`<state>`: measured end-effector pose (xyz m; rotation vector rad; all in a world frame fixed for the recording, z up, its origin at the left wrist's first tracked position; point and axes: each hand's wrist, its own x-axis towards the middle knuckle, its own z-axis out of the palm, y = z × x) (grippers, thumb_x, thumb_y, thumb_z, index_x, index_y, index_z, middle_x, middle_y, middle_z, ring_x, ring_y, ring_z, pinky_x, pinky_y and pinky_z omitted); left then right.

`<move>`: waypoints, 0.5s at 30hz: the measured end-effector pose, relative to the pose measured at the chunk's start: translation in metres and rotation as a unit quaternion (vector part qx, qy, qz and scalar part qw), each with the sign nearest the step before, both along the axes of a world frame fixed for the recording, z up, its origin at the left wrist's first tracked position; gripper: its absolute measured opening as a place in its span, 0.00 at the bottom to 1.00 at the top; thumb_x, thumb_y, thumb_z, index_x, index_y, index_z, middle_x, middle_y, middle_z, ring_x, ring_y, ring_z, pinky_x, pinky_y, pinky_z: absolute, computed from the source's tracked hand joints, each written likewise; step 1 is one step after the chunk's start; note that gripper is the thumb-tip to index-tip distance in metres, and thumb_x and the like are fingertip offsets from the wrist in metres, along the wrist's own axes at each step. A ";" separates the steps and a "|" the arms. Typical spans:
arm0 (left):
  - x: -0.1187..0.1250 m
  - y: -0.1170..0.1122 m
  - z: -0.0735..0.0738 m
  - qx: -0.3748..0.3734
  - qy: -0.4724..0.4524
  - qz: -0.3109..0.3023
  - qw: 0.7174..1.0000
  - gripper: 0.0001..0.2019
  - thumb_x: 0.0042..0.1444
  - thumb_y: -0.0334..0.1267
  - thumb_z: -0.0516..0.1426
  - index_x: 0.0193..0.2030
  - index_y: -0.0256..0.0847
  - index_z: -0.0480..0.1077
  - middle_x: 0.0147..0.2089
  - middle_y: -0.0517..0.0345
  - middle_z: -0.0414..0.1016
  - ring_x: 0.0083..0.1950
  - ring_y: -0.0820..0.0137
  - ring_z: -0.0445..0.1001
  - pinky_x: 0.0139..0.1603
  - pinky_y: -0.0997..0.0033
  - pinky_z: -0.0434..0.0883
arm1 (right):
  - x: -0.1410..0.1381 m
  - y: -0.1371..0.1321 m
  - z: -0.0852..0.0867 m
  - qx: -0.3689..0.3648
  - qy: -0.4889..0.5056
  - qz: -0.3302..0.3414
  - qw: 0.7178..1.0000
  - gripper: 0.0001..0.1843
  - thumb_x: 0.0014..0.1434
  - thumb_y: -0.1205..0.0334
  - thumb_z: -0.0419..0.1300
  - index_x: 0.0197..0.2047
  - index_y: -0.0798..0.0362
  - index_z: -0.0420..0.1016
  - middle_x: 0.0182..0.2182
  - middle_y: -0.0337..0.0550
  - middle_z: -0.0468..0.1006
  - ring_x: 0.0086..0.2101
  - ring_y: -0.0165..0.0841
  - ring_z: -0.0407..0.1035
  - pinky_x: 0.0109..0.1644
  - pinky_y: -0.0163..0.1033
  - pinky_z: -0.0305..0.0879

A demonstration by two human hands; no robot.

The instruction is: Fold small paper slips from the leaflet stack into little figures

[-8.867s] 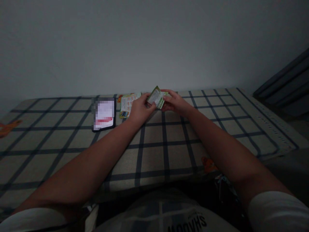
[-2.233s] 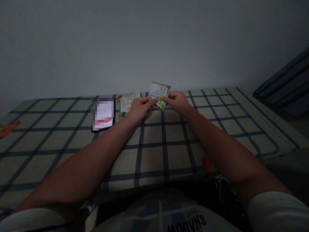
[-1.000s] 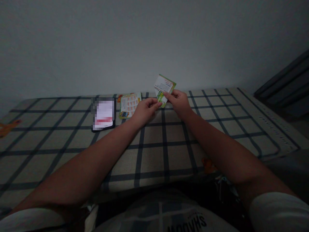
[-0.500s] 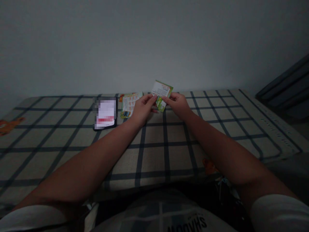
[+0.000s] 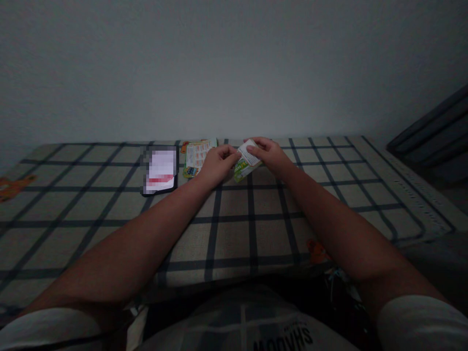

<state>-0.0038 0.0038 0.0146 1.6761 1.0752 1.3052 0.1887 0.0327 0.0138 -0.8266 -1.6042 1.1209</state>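
Observation:
A small green and white printed card (image 5: 243, 170) is held over the checked cloth, tilted with its green end toward me. My right hand (image 5: 269, 155) grips its upper right part, the thumb lying across the printed white face. At the card's left edge, my left hand (image 5: 218, 163) has thumb and forefinger pinched together on it. Left of that hand lies a larger printed sheet or pack (image 5: 195, 158) with rows of small pictures and a green border, partly covered by the hand.
A phone-like device (image 5: 161, 170) with a blurred bright screen lies farther left. The checked cloth (image 5: 234, 234) covers the surface up to a plain wall (image 5: 234, 68). A dark ridged object (image 5: 435, 131) stands at the far right.
The card has turned and tipped down toward me, so its upper end is lower. My right thumb now lies on its white face; both hands stay in nearly the same place.

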 end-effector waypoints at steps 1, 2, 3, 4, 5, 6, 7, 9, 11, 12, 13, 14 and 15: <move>0.000 -0.001 0.000 0.004 0.012 -0.004 1.000 0.11 0.52 0.45 0.63 0.28 0.41 0.71 0.26 0.62 0.70 0.29 0.72 0.66 0.32 0.71 0.63 | 0.000 0.000 0.000 0.010 -0.008 -0.007 1.000 0.25 0.49 0.41 0.72 0.41 0.53 0.79 0.35 0.41 0.81 0.35 0.33 0.74 0.40 0.38 0.72; 0.001 -0.002 0.001 0.009 0.020 -0.004 1.000 0.11 0.53 0.45 0.63 0.28 0.41 0.71 0.27 0.62 0.71 0.29 0.72 0.67 0.32 0.71 0.63 | 0.000 0.000 0.000 0.017 -0.012 -0.013 1.000 0.24 0.49 0.42 0.72 0.39 0.53 0.79 0.34 0.41 0.80 0.34 0.33 0.73 0.40 0.39 0.72; 0.001 -0.002 0.001 0.012 0.023 -0.002 1.000 0.11 0.53 0.46 0.63 0.29 0.41 0.72 0.28 0.61 0.71 0.30 0.71 0.67 0.32 0.71 0.64 | 0.000 0.000 -0.001 0.023 -0.012 -0.020 0.999 0.24 0.49 0.42 0.72 0.38 0.53 0.79 0.33 0.41 0.80 0.34 0.33 0.73 0.40 0.39 0.72; 0.001 -0.002 0.001 0.014 0.023 0.001 1.000 0.11 0.54 0.47 0.62 0.30 0.41 0.73 0.28 0.61 0.72 0.30 0.71 0.68 0.33 0.71 0.64 | 0.000 0.000 -0.001 0.029 -0.008 -0.028 0.999 0.23 0.49 0.41 0.71 0.38 0.52 0.79 0.33 0.41 0.80 0.34 0.34 0.73 0.40 0.39 0.72; 0.001 -0.002 0.001 0.016 0.020 0.004 1.000 0.12 0.55 0.48 0.62 0.31 0.41 0.74 0.28 0.61 0.72 0.31 0.71 0.68 0.33 0.71 0.65 | -0.001 0.000 -0.002 0.038 -0.005 -0.036 0.999 0.24 0.49 0.41 0.71 0.38 0.52 0.79 0.34 0.41 0.80 0.35 0.34 0.74 0.41 0.40 0.72; 0.001 -0.002 0.001 0.017 0.015 0.008 1.000 0.13 0.57 0.48 0.61 0.31 0.41 0.74 0.27 0.61 0.71 0.30 0.71 0.68 0.32 0.71 0.64 | -0.002 -0.001 -0.002 0.050 -0.005 -0.044 0.998 0.24 0.49 0.41 0.71 0.38 0.52 0.79 0.35 0.42 0.81 0.36 0.35 0.74 0.42 0.41 0.73; 0.001 -0.002 0.000 0.019 0.008 0.011 1.000 0.13 0.58 0.49 0.60 0.31 0.41 0.74 0.26 0.61 0.70 0.30 0.70 0.67 0.32 0.71 0.64 | -0.002 -0.001 -0.002 0.069 -0.011 -0.052 0.996 0.24 0.49 0.40 0.71 0.38 0.51 0.79 0.35 0.42 0.81 0.37 0.36 0.75 0.44 0.42 0.73; 0.002 -0.001 -0.001 0.019 -0.001 0.015 1.000 0.15 0.59 0.50 0.59 0.29 0.42 0.73 0.25 0.61 0.69 0.29 0.70 0.67 0.31 0.71 0.64 | -0.004 -0.004 -0.002 0.116 -0.033 -0.069 0.990 0.22 0.52 0.41 0.69 0.39 0.51 0.79 0.37 0.43 0.82 0.40 0.37 0.75 0.48 0.43 0.73; 0.002 -0.002 -0.002 0.021 -0.003 0.024 0.999 0.14 0.59 0.49 0.59 0.29 0.42 0.73 0.26 0.61 0.70 0.29 0.70 0.68 0.31 0.71 0.64 | -0.005 -0.008 -0.001 0.159 -0.053 -0.081 0.982 0.20 0.56 0.43 0.68 0.41 0.50 0.80 0.39 0.44 0.83 0.42 0.37 0.76 0.50 0.44 0.72; 0.002 -0.003 -0.002 0.025 0.000 0.031 0.999 0.14 0.59 0.48 0.59 0.29 0.42 0.73 0.27 0.61 0.71 0.30 0.70 0.68 0.32 0.70 0.64 | -0.005 -0.010 0.000 0.175 -0.058 -0.085 0.979 0.19 0.57 0.44 0.67 0.42 0.50 0.80 0.40 0.44 0.83 0.42 0.37 0.76 0.50 0.43 0.72; 0.002 -0.003 -0.002 0.032 0.005 0.040 0.999 0.13 0.59 0.48 0.59 0.30 0.42 0.73 0.28 0.60 0.72 0.31 0.69 0.69 0.32 0.70 0.64 | -0.006 -0.012 0.001 0.189 -0.061 -0.087 0.976 0.18 0.58 0.46 0.67 0.43 0.50 0.80 0.41 0.44 0.82 0.42 0.37 0.76 0.50 0.42 0.72; 0.002 -0.004 -0.001 0.040 0.013 0.050 0.998 0.13 0.59 0.48 0.58 0.30 0.42 0.73 0.29 0.60 0.72 0.33 0.69 0.69 0.33 0.70 0.64 | -0.006 -0.014 0.002 0.200 -0.065 -0.089 0.974 0.16 0.59 0.47 0.66 0.43 0.50 0.79 0.40 0.44 0.82 0.41 0.36 0.76 0.48 0.42 0.72; 0.002 -0.005 0.000 0.049 0.024 0.060 0.997 0.13 0.59 0.47 0.58 0.30 0.42 0.73 0.29 0.60 0.72 0.33 0.68 0.70 0.34 0.69 0.64 | -0.006 -0.016 0.003 0.212 -0.072 -0.088 0.971 0.15 0.60 0.48 0.65 0.42 0.50 0.79 0.39 0.44 0.82 0.40 0.36 0.75 0.47 0.41 0.71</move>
